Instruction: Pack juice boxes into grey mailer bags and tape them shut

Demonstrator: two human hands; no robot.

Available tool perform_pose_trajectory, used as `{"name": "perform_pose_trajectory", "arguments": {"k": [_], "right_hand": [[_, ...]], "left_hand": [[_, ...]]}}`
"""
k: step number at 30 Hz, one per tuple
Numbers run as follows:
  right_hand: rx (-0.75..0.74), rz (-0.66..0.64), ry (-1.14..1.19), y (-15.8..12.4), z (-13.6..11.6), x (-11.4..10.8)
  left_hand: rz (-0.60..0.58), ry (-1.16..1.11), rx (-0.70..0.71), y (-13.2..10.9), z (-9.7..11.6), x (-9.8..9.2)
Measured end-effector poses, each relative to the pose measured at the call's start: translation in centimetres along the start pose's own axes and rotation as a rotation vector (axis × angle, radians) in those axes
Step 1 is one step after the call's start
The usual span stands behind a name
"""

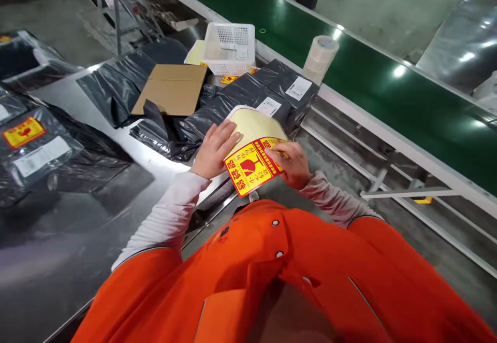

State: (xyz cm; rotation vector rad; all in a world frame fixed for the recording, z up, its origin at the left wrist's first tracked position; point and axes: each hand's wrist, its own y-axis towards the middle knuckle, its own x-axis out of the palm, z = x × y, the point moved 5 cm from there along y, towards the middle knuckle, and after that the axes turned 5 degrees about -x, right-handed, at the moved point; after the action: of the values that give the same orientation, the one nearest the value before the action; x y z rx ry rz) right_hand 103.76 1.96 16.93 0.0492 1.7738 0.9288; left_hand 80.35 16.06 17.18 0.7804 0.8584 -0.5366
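At the edge of the steel tabletop [155, 169], a person in an orange jacket [240, 265] holds a yellow and red warning label [252, 167] just beside a stack of black plastic mailers [252, 99]. The left hand [215, 149] lies flat on the cream backing paper [254, 128], with the fingers spread open, and it grips nothing. The right hand [291, 165] has its fingers bent closed on the label's edge, and it seems to pinch it. If the paper curls more, the sticky face may fold on itself and wrinkle. The label could also touch the loose plastic and stick in the wrong place. A hurried pull could tear it, I think, or let it slide over the tabletop edge to the floor [334, 161].
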Motion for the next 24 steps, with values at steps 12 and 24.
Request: {"name": "perform_pose_trajectory", "arguments": {"k": [12, 24], "right_hand": [[-0.05, -0.087, 0.563, 13.7, 4.0, 3.5], [0.144, -0.429, 1.075, 14.5, 4.7, 8.4]], "left_hand": [[-0.038, -0.177, -0.261, 5.1, -1.4, -0.7], [0.151, -0.712, -0.747, -0.1, 2.1, 2.6]]}}
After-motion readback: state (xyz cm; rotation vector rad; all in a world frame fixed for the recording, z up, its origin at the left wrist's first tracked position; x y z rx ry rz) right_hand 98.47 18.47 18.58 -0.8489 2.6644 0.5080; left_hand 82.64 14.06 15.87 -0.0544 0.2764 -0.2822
